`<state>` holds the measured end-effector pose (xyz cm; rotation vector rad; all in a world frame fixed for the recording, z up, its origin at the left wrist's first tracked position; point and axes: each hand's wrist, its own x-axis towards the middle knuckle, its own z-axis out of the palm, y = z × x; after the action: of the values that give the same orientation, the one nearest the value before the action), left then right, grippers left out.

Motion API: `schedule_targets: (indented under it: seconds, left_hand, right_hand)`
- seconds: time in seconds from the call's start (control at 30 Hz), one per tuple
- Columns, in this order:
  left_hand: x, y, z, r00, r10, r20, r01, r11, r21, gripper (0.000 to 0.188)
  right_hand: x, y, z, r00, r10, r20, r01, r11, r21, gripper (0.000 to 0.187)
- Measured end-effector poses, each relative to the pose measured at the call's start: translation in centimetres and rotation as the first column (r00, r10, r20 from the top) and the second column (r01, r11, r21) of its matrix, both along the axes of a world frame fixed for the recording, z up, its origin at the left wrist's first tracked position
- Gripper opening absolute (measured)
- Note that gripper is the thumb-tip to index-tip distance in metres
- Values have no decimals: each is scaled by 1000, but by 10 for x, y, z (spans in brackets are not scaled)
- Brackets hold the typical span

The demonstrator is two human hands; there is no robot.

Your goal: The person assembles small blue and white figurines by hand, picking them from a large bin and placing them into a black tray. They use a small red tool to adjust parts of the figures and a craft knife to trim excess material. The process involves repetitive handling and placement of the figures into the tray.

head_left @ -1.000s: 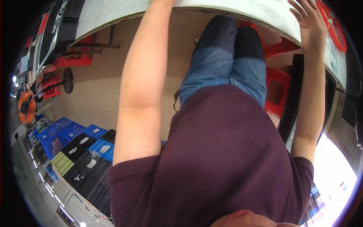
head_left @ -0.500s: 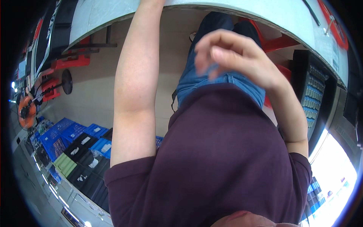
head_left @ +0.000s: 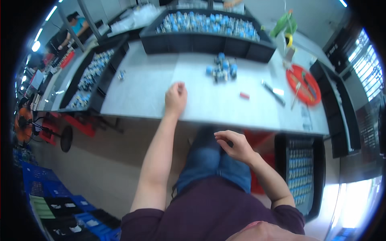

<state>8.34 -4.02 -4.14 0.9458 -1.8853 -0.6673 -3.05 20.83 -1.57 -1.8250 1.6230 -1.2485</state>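
My left hand rests on the pale worktable near its front edge, its fingers curled closed; what they hold, if anything, is hidden. Over my lap hovers my right hand, fingers loosely bent with a gap to the thumb, holding nothing I can see. Beyond my hands a small pile of blue-and-metal parts lies on the table. A short red piece is to the right of it, and a dark pen-like tool lies farther right.
A long black bin of blue-and-metal parts spans the back; another black bin stands left. A red round tray with tools sits right. Beside my right arm is a black crate with parts in rows. Another person sits far left.
The view has tilted up, bringing the tabletop and its parts into sight. My left hand now shows on the table. My right hand, blurred before, is lower in the picture.
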Motion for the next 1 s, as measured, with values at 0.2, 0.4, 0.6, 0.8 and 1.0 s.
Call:
schedule_targets:
  seconds: [0.2,0.4,0.6,0.8,1.0]
  left_hand:
    - [2,-1,14,997,-13,-73,18,998,66,14]
    - [3,6,16,998,-14,-64,19,997,71,15]
    - [7,12,14,998,-29,-54,37,987,156,18]
    - [7,9,14,995,-53,-84,68,979,190,18]
    - [2,7,17,997,-74,-35,79,987,142,17]
  right_hand:
    - [-75,-55,35,915,-396,75,403,896,-187,23]
    - [-114,-51,-18,779,-528,339,575,817,-49,23]
    - [-110,-48,-18,796,-519,312,561,826,-57,22]
    - [-110,-48,-18,782,-463,417,519,854,-24,24]
    - [-136,-38,74,827,-423,371,506,848,-160,30]
